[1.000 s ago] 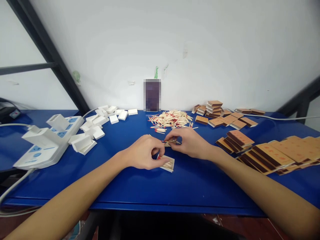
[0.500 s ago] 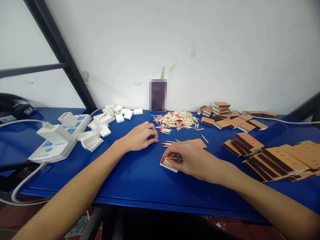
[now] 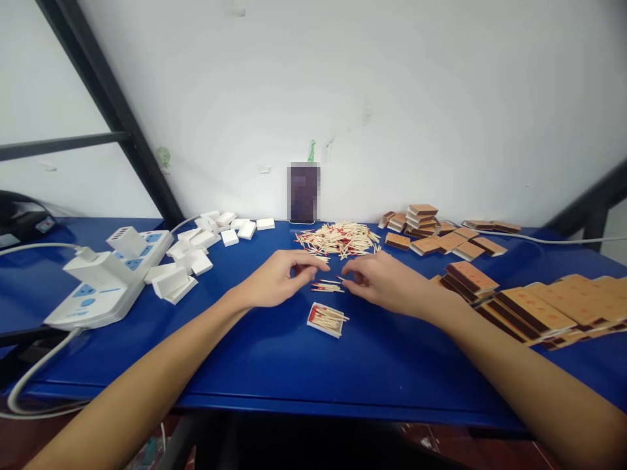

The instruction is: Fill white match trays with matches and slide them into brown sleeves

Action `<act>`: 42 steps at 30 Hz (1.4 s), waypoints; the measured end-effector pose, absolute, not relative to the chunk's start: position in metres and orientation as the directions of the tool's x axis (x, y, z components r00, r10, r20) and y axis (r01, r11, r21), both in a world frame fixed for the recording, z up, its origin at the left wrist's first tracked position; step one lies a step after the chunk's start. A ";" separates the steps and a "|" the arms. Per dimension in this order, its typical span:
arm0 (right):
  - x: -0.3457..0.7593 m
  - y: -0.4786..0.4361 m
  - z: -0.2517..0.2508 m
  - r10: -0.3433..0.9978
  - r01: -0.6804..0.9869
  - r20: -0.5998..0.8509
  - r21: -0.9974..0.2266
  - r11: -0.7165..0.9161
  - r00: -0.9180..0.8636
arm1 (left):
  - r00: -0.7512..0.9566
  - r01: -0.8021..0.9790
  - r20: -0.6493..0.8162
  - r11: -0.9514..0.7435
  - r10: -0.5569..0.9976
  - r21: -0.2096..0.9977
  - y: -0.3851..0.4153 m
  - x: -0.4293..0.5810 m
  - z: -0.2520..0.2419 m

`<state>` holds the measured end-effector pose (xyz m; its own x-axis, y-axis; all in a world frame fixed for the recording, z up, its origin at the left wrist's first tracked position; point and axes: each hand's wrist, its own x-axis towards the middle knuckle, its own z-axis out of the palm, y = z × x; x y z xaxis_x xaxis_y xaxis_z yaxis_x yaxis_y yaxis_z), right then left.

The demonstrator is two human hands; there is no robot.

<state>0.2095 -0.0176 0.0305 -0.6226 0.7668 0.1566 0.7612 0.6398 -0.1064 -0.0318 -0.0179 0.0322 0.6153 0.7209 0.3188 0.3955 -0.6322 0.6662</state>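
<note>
Blue table [image 3: 264, 372] fills the lower half of the frame; white wall [image 3: 235, 98] fills the upper half. Tray [image 3: 323, 331]: just below frame centre, lying flat, open side up. It contains matches [image 3: 326, 318] with red heads toward the left; some ends project past the right rim. Loose matches [image 3: 327, 288] lie directly above the tray, between the hands.

Left hand [image 3: 274, 281]: left of the loose matches, thumb and forefinger spread, with a gap between them. Right hand [image 3: 385, 281]: right of the loose matches, fingers bent, thumb and forefinger close together. One match end [image 3: 339, 279] shows at these fingertips; whether it is gripped cannot be told.

Match pile [image 3: 343, 239]: above the hands, near the wall. White trays [image 3: 201, 262]: left of the pile, heaped. Power strip [image 3: 73, 311]: left edge area. Covers [image 3: 533, 307]: right side, stacked in overlapping rows; further covers [image 3: 425, 245] lie upper right of the hands.
</note>
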 end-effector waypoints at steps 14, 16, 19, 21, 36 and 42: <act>0.206 -0.013 0.022 0.794 0.789 0.150 -0.103 0.606 -0.590 | 0.760 0.355 0.136 -0.581 0.636 0.733 -0.027 -0.029 0.033; 0.203 -0.015 0.019 0.776 0.772 0.163 -0.106 0.627 -0.609 | 0.771 0.375 0.158 -0.640 0.617 0.671 -0.026 -0.029 0.032; 0.198 -0.016 0.015 0.745 0.730 0.179 -0.152 0.666 -0.643 | 0.794 0.397 0.175 -0.714 0.583 0.576 -0.026 -0.027 0.031; 0.197 -0.014 0.012 0.722 0.693 0.175 -0.203 0.691 -0.669 | 0.799 0.407 0.179 -0.735 0.574 0.542 -0.026 -0.027 0.031; 0.206 -0.003 0.012 0.796 0.769 0.182 -0.204 0.605 -0.578 | 0.834 0.461 0.130 -0.806 0.536 0.371 -0.038 -0.020 0.029; 0.202 -0.005 0.011 0.821 0.791 0.216 -0.228 0.568 -0.528 | 0.845 0.437 0.156 -0.828 0.512 0.352 -0.038 -0.019 0.028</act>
<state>0.2021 -0.0048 0.0107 -0.5281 0.8213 0.2159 0.7907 0.5683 -0.2277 -0.0188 -0.0382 0.0277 0.8445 0.5123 0.1561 0.4368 -0.8276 0.3525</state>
